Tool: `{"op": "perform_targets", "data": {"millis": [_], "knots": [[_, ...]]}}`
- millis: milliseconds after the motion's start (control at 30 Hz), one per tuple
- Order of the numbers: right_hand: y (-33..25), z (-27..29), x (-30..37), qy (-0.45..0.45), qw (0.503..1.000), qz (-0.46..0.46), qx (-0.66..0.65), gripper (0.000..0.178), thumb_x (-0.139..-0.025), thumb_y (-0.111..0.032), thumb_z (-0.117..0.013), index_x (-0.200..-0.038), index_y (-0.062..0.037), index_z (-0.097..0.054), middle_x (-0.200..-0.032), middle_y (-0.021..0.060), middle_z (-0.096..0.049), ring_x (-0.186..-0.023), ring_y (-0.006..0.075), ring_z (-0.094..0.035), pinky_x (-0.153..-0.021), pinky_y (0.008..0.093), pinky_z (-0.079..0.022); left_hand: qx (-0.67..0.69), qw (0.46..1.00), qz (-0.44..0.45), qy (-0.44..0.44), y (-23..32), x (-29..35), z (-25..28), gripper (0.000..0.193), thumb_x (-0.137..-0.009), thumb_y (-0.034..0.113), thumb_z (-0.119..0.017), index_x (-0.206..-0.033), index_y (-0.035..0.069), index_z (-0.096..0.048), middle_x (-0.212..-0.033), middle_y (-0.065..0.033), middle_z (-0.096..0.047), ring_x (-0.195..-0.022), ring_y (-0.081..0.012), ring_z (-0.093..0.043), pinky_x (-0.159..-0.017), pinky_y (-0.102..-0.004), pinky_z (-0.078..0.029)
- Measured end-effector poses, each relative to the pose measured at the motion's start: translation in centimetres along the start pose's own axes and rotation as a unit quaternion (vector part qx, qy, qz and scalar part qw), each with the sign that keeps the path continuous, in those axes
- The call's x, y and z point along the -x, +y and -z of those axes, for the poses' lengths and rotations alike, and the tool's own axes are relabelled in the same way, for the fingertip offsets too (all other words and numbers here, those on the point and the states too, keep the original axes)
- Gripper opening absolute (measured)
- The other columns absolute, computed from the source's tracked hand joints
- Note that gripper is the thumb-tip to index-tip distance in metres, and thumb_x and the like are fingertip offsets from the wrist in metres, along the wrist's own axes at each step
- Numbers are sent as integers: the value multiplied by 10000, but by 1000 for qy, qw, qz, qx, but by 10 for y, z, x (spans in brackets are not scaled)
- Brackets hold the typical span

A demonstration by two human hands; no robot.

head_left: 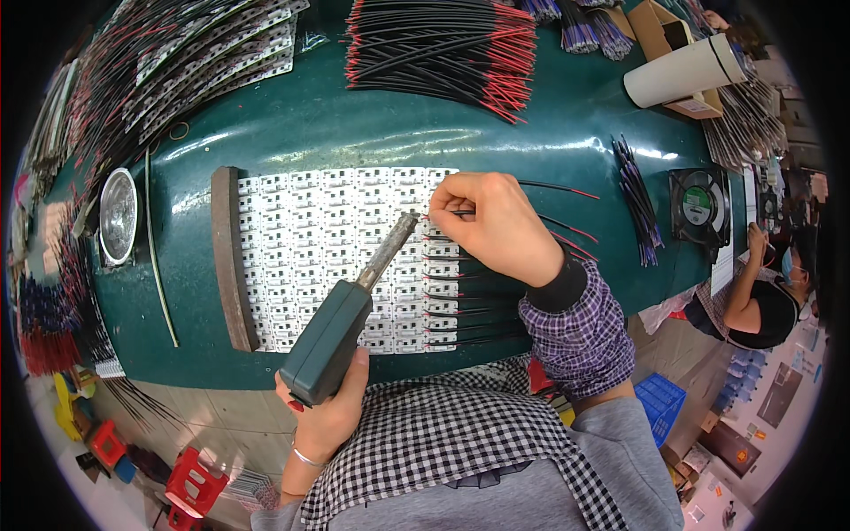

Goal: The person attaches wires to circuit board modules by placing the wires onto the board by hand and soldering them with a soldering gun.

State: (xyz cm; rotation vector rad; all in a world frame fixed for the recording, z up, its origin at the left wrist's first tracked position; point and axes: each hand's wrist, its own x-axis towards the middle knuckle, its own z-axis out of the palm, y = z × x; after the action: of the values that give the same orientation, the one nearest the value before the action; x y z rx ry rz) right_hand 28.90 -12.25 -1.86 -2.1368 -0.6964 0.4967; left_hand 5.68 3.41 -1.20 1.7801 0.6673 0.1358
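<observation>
My left hand (332,411) is wrapped round the handle of a dark green soldering gun (329,341). Its metal barrel slants up and right, with the tip close to my right fingertips. My right hand (500,221) is closed in a pinch on a thin black wire (464,212) at the right side of a white panel of small circuit boards (336,257). Below that hand, several black wires (482,311) run from the panel's right column toward my right sleeve. The exact contact between tip, wire and board is too small to make out.
A brown bar (232,257) lies along the panel's left edge. Beyond it sits a round metal dish (119,217). A wire pile (438,53) lies at the back. On the right are a white tumbler (682,71), a wire bundle (636,199), a fan (699,205) and another person (766,301).
</observation>
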Motion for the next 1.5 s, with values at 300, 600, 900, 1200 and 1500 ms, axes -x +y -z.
{"op": "perform_targets", "data": {"millis": [300,600,900,1200,1500], "knots": [[-4,-1,1,0,1000,-3,20,86,-801,-50,-643,-808,27,-681,-774,184,-691,-734,359,-687,-689,417,-535,-18,1000,-10,14,13,-7,-5,127,-807,68,-753,-897,-13,-716,-748,-85,-685,-582,-165,-611,-587,-283,-486],[-6,-1,2,6,1000,10,28,76,-801,-38,-646,-800,29,-680,-779,185,-692,-725,362,-680,-675,424,-526,43,998,15,46,0,6,1,324,-814,-69,-718,-1127,-64,-635,-951,-106,-688,-633,-111,-588,-536,-245,-465],[-26,55,24,-21,982,120,145,110,-873,-72,-646,-951,6,-644,-932,151,-597,-927,343,-599,-836,431,-488,309,941,111,79,28,-13,11,533,-805,-121,-659,-1309,-39,-506,-1119,-191,-650,-609,-149,-583,-477,-263,-469],[-20,50,-96,130,887,305,322,70,-810,-17,-626,-877,-37,-622,-907,82,-573,-923,287,-568,-783,398,-511,292,948,69,110,21,-7,10,472,-822,-128,-663,-1271,-68,-533,-1159,-172,-644,-631,-150,-612,-494,-269,-499],[1,3,-148,127,798,387,443,105,-772,-70,-632,-867,-57,-588,-866,55,-527,-888,214,-528,-703,320,-435,268,948,77,154,18,-2,21,457,-833,-123,-659,-1271,-70,-537,-1183,-168,-645,-635,-133,-610,-500,-257,-507]]}}
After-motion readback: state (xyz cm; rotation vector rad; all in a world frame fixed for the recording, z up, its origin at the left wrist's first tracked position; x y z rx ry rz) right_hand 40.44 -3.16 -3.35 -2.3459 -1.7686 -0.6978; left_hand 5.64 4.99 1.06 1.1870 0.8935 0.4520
